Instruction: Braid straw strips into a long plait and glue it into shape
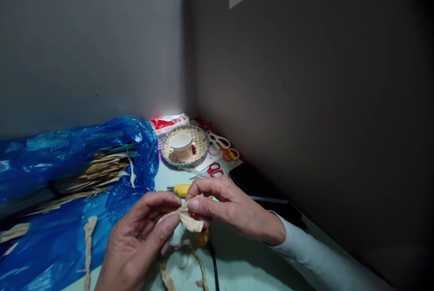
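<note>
A pale, crinkled strip of dried husk (pixel 191 223) is held between both hands over the table. My left hand (pixel 140 232) pinches it between thumb and fingers from the left. From the right, my right hand (pixel 233 207) pinches the same strip, its thumb on top. Twisted husk cord (pixel 166 277) hangs or lies just below the hands; I cannot tell whether it joins the strip. Behind the fingers shows a yellow tool with a pointed grey tip (pixel 181 190), much like a glue gun, partly hidden. A black cable (pixel 214 264) runs below it.
Blue plastic (pixel 142 146) wraps a bundle of dried husks (pixel 105 169) at left, with a braided husk piece (pixel 88 246) nearer. Farther back are a woven basket (pixel 166 157) holding a white cup (pixel 181 144), red scissors (pixel 215 170), orange scissors (pixel 230 154) and white-handled scissors (pixel 219 141). Walls enclose the table.
</note>
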Demonstrator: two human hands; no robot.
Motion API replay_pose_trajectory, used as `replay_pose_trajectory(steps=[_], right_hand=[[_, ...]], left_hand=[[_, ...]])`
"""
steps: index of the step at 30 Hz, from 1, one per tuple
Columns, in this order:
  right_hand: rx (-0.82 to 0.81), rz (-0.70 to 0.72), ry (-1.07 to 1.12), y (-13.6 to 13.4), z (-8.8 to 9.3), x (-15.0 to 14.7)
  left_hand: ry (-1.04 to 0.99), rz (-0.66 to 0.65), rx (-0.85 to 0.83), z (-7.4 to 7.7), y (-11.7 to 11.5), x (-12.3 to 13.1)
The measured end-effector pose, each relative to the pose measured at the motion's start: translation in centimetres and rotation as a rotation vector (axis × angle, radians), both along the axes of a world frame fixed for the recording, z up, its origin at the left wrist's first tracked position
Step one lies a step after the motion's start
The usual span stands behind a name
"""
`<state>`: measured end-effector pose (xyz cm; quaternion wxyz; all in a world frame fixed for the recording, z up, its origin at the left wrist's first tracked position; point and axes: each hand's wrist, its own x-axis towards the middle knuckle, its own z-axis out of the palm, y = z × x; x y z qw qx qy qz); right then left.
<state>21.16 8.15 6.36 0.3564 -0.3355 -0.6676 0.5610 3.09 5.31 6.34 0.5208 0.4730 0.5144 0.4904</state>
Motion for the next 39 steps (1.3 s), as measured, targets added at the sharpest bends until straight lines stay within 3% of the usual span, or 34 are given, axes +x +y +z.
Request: replay_pose_trajectory(steps=[10,13,19,25,30,39], right_hand=[[-0.136,0.006,0.117,0.3,-0.8,-0.5],[-0.077,-0.047,0.120,0.2,-0.2,-0.3],[0.271,-0.487,-0.300,-1.4,1.1,0.7],[0.211,-0.371,-0.880,-3.4,-2.8,-1.0],[0.172,-0.395,-0.921,-3.3,-4.7,-1.9],[0.106,-0.464,-0.968,-3.2,-4.2,-3.4]], left_hand=[[0.049,-0.010,0.091,-0.5,0.1,-0.4],[0.106,0.009,0.149,-0.4,0.0,-0.5],[0.175,0.144,0.251,0.0,0.5,-1.3],[0.053,0.267,0.284,1.0,1.5,-2.7],[0.007,0.292,0.339,2.0,1.8,-3.1],[0.027,0.273,0.425,2.7,1.6,-3.5]])
